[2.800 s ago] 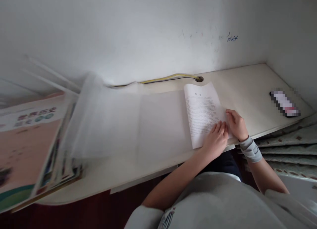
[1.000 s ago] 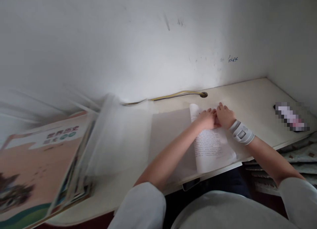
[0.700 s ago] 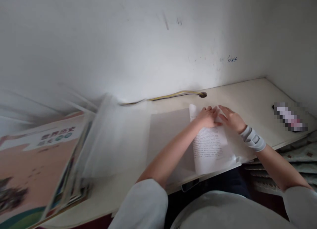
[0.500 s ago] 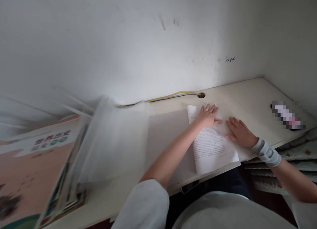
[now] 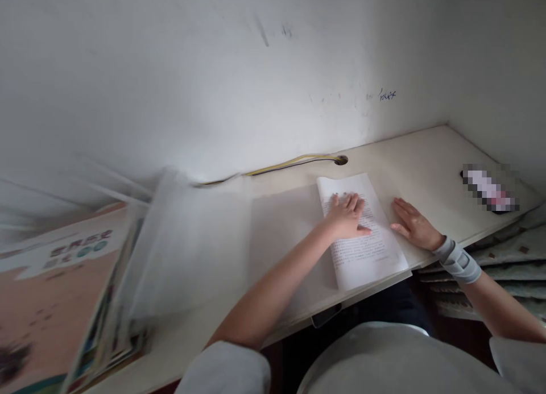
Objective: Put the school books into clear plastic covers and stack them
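A printed sheet of paper lies on the white desk in front of me, its upper left corner curling slightly. Flat on its upper half rests my left hand, fingers spread. My right hand lies on the desk just off the paper's right edge, fingers stretched out and holding nothing. A grey brace wraps my right wrist. To the left of the paper is a plain greyish sheet or cover, partly hidden by my left forearm.
A stack topped by a pink book stands at the left, beside a translucent plastic sheet. Yellow and black cables run along the wall into a desk hole. A blurred-out phone lies at the right.
My left hand has slid down the paper toward me, uncovering its top edge. The paper's right side now lies clear of my right hand. The view has shifted slightly.
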The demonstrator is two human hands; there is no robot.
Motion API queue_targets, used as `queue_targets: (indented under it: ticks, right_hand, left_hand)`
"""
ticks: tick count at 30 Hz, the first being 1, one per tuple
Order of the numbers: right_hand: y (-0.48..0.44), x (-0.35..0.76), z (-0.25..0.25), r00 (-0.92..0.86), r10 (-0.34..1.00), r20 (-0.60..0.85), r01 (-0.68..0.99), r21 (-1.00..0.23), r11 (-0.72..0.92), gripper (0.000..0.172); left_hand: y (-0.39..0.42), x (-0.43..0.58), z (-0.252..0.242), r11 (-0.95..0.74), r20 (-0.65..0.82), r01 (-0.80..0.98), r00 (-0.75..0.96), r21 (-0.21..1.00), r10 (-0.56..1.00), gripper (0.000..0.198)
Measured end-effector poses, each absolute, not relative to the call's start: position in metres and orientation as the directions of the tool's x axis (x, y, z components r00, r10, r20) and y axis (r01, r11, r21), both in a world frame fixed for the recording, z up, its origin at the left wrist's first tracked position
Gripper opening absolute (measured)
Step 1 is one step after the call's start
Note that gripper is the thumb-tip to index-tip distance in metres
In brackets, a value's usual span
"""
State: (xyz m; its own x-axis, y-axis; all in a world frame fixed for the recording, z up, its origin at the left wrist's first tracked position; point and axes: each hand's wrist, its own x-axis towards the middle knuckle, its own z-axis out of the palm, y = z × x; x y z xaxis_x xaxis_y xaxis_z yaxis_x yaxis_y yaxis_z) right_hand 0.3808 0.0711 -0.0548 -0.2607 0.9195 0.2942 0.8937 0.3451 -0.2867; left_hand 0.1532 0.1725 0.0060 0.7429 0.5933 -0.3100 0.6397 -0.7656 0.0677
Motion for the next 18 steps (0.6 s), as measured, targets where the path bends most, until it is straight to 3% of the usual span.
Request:
queue_targets:
  ticks: [9,15,18]
  right_hand:
    - [0.073,0.388,-0.05,-0.261,0.933,0.246,0.888,-0.318,0.332,0.071]
    - [0.045,0.374,-0.039,-0.315,0.939,0.136,0.935,-0.128,0.332,0.073]
    - [0.032,0.348,-0.026,-0.336,0.927,0.166,0.936,-0.052,0.348,0.072]
  left_hand:
    - [0.169,0.184,-0.024,-0.733,-0.17,0.67,0.74,0.117,0.65,0.083]
    - [0.159,0.181,-0.008,-0.705,0.06,0.706,0.702,0.073,0.709,0.062]
    - [0.151,0.154,0.019,-0.702,0.182,0.707,0.681,0.09,0.709,0.049]
